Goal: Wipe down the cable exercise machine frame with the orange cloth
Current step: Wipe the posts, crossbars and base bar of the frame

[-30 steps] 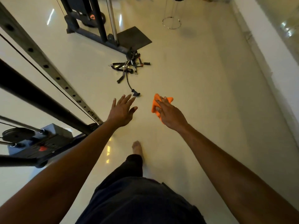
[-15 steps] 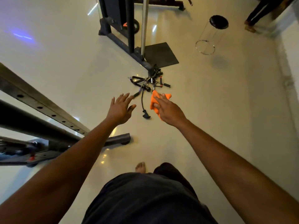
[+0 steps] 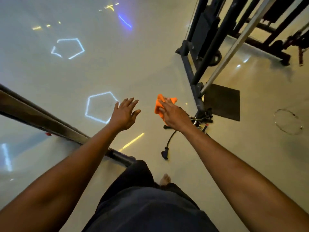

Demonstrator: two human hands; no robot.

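- At the far left, a dark slanted frame bar [image 3: 41,119] of the cable machine crosses the view and runs down to a rounded floor tube [image 3: 120,157] near the person's leg.
- The glossy pale floor [image 3: 117,64] mirrors ceiling lights as glowing pentagon and hexagon outlines [image 3: 100,107], plus a blue streak farther off.
- The left hand [image 3: 124,114] is stretched forward over the floor, fingers spread and straight, holding nothing.
- The right hand [image 3: 173,115] is just right of it, fingers extended over the orange cloth [image 3: 158,106], which it holds bunched under the palm; how the thumb grips is hidden.
- Near the right wrist, a tangle of cable attachments [image 3: 202,118] lies on the floor, with one black handle [image 3: 165,152] trailing nearer.
- Farther right stand dark machine uprights [image 3: 209,47], a slanted chrome guide rod [image 3: 234,47] and a dark floor mat [image 3: 222,102].
- At the far right, a thin metal ring [image 3: 288,122] sits on the floor.
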